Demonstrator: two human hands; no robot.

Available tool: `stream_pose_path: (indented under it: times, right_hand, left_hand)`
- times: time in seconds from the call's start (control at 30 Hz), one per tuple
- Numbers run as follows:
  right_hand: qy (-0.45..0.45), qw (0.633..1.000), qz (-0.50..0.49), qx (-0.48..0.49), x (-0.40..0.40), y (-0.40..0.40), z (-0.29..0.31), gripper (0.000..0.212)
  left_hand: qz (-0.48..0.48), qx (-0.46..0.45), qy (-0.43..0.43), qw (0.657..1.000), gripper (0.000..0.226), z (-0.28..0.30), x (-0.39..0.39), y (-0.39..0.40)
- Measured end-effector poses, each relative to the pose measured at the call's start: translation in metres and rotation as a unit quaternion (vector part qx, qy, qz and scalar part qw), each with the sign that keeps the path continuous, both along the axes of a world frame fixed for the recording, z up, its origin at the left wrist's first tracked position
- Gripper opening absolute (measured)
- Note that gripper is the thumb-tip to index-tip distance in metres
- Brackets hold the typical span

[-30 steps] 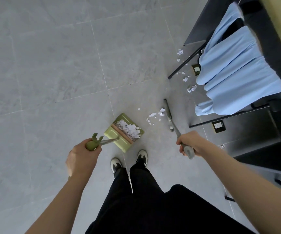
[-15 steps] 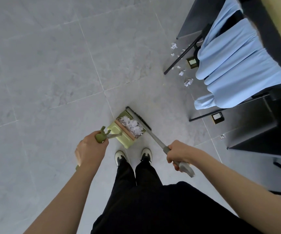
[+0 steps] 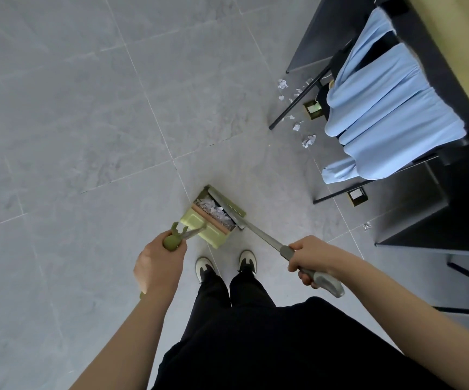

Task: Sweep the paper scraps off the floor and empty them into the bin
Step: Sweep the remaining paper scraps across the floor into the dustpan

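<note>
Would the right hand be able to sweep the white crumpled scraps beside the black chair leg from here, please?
Probably yes: the right hand grips the grey broom handle, and bare floor lies between the green dustpan and those scraps.

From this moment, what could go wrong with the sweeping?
1. The dustpan already holds a heap of scraps, and the broom head rests at its mouth; tilting or lifting it carelessly may spill them back.
2. Loose scraps lie by the chair leg under the blue cloth; the broom may miss them or snag there.
</note>
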State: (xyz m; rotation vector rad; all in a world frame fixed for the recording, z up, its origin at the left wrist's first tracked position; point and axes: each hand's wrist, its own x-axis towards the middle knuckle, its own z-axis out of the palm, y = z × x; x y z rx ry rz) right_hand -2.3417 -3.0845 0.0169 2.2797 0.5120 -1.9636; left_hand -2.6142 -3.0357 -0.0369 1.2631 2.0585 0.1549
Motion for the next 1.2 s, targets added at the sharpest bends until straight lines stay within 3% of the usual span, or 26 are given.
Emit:
stream_pose_path:
  times: [0.13, 0.3, 0.4, 0.63, 0.73, 1.2]
  right_hand:
    - [-0.008, 0.999, -0.032, 0.017, -0.007, -0.001, 0.010, 0.042]
    - [-0.010, 0.998, -0.051, 0.040, -0.011, 0.014, 0.023, 0.039]
    - [-0.017, 0.996, -0.060, 0.060, -0.011, 0.027, 0.031, 0.032]
    - [-0.034, 0.992, -0.075, 0.095, -0.012, 0.058, 0.042, 0.046]
    - [-0.036, 0.990, -0.090, 0.099, -0.009, 0.072, 0.041, 0.051]
    - [-0.045, 0.957, -0.279, 0.065, 0.069, 0.185, -0.012, 0.010]
  left_hand:
    - [0.046, 0.013, -0.022, 0.999, 0.019, 0.002, -0.011, 0.007]
    - [0.070, 0.031, -0.038, 0.996, 0.006, 0.004, -0.017, 0.019]
    - [0.073, 0.045, -0.042, 0.995, 0.012, 0.005, -0.017, 0.032]
    - [0.048, 0.068, -0.036, 0.996, 0.007, 0.010, -0.019, 0.072]
    - [0.055, 0.079, -0.038, 0.995, 0.017, 0.013, -0.017, 0.090]
    - [0.090, 0.071, -0.020, 0.993, 0.017, 0.010, 0.018, 0.213]
